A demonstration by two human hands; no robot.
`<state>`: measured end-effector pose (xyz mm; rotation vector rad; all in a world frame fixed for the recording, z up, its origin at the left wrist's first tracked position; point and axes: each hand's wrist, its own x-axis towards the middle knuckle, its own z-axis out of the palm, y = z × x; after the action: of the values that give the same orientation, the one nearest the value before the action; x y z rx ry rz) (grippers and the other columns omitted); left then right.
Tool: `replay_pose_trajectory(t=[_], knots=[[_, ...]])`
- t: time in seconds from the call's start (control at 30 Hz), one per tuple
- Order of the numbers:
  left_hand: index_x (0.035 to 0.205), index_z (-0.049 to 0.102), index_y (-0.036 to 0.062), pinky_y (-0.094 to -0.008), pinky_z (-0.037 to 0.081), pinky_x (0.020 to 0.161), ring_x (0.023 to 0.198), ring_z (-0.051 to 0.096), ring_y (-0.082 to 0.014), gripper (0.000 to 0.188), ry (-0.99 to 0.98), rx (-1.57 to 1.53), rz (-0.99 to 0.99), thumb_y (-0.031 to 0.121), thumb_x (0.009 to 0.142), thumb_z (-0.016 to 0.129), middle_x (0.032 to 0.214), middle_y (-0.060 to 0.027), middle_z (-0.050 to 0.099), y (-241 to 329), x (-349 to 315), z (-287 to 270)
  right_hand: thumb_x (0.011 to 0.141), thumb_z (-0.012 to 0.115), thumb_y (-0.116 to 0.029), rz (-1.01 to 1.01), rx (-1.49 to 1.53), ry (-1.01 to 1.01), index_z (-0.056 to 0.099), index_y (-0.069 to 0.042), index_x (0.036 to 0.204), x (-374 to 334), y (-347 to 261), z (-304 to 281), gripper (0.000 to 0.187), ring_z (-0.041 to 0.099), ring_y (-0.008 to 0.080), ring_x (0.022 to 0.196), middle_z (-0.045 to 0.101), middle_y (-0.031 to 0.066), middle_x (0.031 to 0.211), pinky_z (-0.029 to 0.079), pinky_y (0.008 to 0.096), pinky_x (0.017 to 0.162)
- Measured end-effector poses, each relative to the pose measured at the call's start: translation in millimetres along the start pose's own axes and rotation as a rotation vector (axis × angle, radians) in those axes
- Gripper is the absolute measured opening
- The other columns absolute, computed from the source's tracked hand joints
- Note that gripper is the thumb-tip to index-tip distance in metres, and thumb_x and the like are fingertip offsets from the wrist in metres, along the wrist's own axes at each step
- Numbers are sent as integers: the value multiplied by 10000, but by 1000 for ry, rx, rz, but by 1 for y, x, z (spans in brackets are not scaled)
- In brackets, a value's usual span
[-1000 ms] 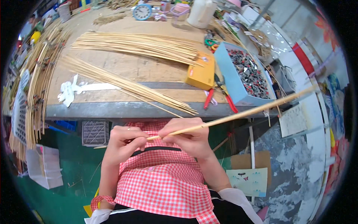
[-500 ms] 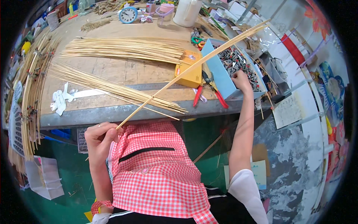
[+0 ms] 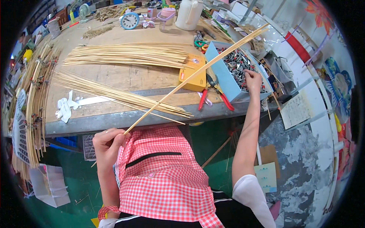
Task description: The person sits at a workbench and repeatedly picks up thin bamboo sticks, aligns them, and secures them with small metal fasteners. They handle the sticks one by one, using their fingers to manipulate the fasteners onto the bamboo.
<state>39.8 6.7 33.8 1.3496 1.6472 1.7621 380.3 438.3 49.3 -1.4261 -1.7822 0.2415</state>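
My left hand (image 3: 108, 145) is closed in front of the table edge, pinching the near end of a thin bundle of bamboo sticks (image 3: 178, 86). The bundle slants up to the right, its far end spread slightly above a light-blue box (image 3: 219, 75). Inside that box lies a heap of small grey metal clips with red and black parts (image 3: 234, 62). Over the box's right side, my right hand (image 3: 254, 81) has thumb and fingers pressed together at the clips. Whatever sits between those fingertips is too small to make out.
Two loose piles of bamboo sticks, an upper (image 3: 121, 54) and a lower (image 3: 121, 93), lie on the table. Red-handled pliers (image 3: 227, 102) rest beside a yellow box (image 3: 194, 76). Clipped stick bundles (image 3: 36, 102) line the left side. A blue clock (image 3: 130, 21) stands behind.
My right hand has risen slightly out of the clip heap, its fingertips now showing. The left hand still grips the stick bundle. The whole view has shifted a little.
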Motion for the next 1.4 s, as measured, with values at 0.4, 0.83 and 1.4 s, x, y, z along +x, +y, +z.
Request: replay_pose_trajectory(t=[0.4, 0.83, 1.4], knots=[[836, 681, -27, -253, 383, 483, 514, 536, -117, 72, 46, 116, 23, -3, 808, 619, 593, -75, 583, -4, 0, 5, 842, 641, 14, 3, 1135, -232, 568, 68, 1161, -172, -127, 2, 332, 661, 201, 794, 648, 135, 930, 564, 337, 762], [851, 678, -34, -242, 414, 477, 525, 577, -118, 64, 130, 142, 151, -12, 810, 633, 606, -75, 604, -4, -1, 17, 927, 528, -1, 124, 1406, -849, 585, 107, 1124, -304, -225, 43, 232, 640, 202, 656, 634, 148, 837, 575, 315, 600], [863, 686, -30, -257, 447, 516, 566, 597, -124, 143, -91, 59, -3, 99, 861, 624, 654, -80, 639, -4, 0, 14, 907, 560, -7, -132, 1265, -642, 585, 79, 1120, -283, -220, 40, 231, 621, 175, 811, 620, 155, 1036, 542, 284, 712]])
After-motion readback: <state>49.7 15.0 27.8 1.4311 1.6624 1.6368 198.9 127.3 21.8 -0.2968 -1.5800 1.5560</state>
